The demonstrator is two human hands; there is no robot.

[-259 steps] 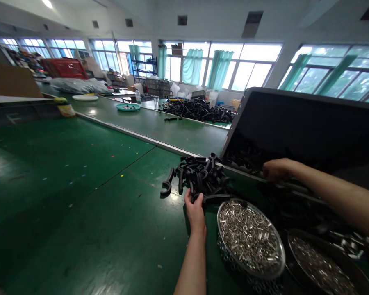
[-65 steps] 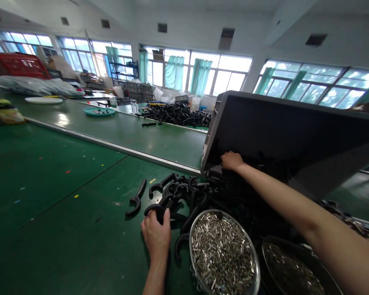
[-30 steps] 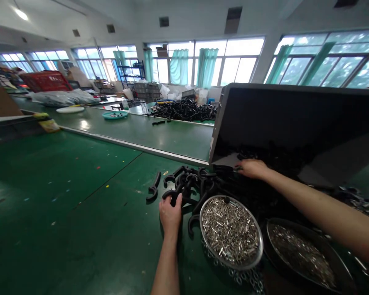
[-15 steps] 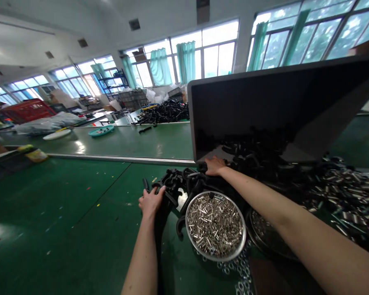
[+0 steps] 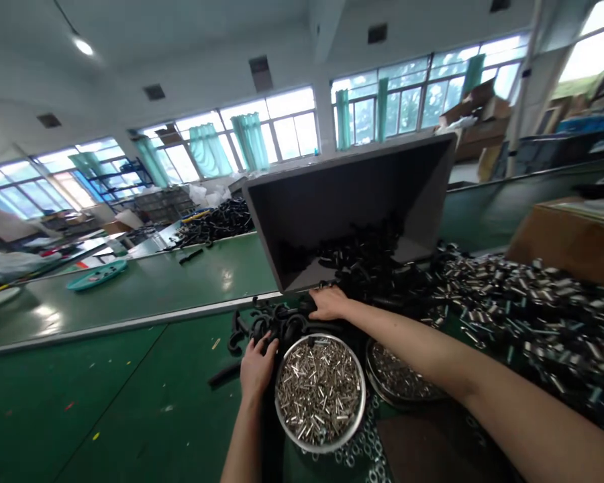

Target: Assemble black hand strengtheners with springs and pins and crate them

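My left hand [image 5: 256, 367] rests on the near left edge of a heap of black curved parts [image 5: 286, 318], its fingers bent over them; whether it grips one is hard to tell. Farther right, my right hand [image 5: 328, 303] reaches to the lower front edge of a grey bin [image 5: 352, 208] tipped on its side, with black parts spilling out. Its fingertips are among dark parts and partly hidden. A round metal bowl of small silver pins [image 5: 319, 392] stands between my forearms. A second round dish [image 5: 397, 372] lies partly under my right forearm.
Metal pieces [image 5: 548, 315] are heaped at the right, before a cardboard box [image 5: 574, 235]. Small nuts [image 5: 372, 436] lie beside the bowl. Behind the green table [image 5: 105, 389], a raised pale edge [image 5: 131, 330] borders another green surface with a teal tray [image 5: 98, 275].
The view has turned to the right, showing more of the bin, metal heap and cardboard box. My left hand has shifted closer to the bowl, and a black part now lies left of it.
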